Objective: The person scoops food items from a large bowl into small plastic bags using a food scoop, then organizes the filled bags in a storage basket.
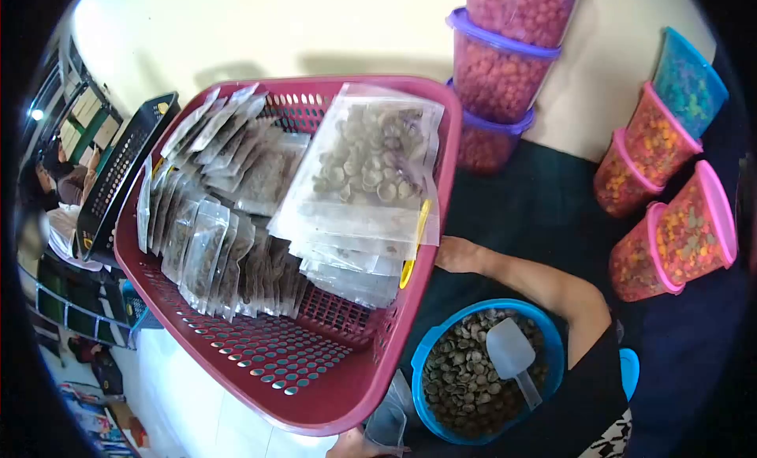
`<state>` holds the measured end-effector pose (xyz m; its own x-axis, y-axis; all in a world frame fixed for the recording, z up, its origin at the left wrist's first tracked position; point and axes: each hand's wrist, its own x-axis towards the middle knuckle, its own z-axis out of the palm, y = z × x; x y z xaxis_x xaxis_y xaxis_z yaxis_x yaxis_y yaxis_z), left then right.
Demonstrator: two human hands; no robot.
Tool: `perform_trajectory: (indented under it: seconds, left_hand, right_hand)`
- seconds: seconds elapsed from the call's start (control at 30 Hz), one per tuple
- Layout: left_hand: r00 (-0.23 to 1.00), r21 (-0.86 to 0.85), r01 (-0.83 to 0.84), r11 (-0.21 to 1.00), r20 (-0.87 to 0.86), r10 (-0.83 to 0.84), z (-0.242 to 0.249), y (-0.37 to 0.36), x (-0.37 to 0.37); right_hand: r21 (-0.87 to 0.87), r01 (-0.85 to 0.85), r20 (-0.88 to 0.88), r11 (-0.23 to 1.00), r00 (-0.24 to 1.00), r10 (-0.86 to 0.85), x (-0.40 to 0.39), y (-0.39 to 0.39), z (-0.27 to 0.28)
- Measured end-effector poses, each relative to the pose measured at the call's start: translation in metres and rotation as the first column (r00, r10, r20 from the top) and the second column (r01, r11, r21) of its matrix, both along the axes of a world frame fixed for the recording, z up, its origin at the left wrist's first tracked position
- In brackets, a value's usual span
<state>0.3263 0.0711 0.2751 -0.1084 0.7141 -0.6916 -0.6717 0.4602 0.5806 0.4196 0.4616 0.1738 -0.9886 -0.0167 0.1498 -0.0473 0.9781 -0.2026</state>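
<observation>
A maroon plastic basket, tilted in view, holds rows of clear packets of small dark pieces. Larger packets of round, greyish-green shell-like pieces lie at its right side. My right hand is closed at the basket's right side, its fingertips hidden behind the wall. At the bottom edge, my left hand shows only partly, just below the basket's near rim; its fingers are hidden. Beside it is a clear plastic piece. Below my right forearm sits a blue tub of similar shell-like pieces, with a translucent scoop on top.
Tall tubs of pink balls with purple lids are stacked by the wall. Tubs of multicoloured pieces with pink rims stand at right. A black crate is behind the basket at left. A person sits farther back.
</observation>
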Motion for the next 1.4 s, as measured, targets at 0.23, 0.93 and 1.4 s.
perform_trajectory:
  seconds: [0.23,0.93,1.4]
  left_hand:
    - [0.764,0.056,0.261,0.964,-0.623,-0.171,-0.02,-0.014,-0.01]
    - [0.424,0.421,0.666,0.616,-0.893,0.153,-0.042,-0.003,-0.023]
    - [0.386,0.337,0.816,0.47,-0.922,-0.008,-0.032,0.011,-0.054]
  right_hand:
    - [0.051,-0.024,0.034,0.998,0.999,0.022,-0.002,-0.012,-0.021]
    - [-0.258,0.377,-0.227,0.889,0.871,-0.435,0.131,-0.247,0.209]
    - [-0.04,0.919,0.059,0.393,0.395,-0.917,0.147,-0.295,0.191]
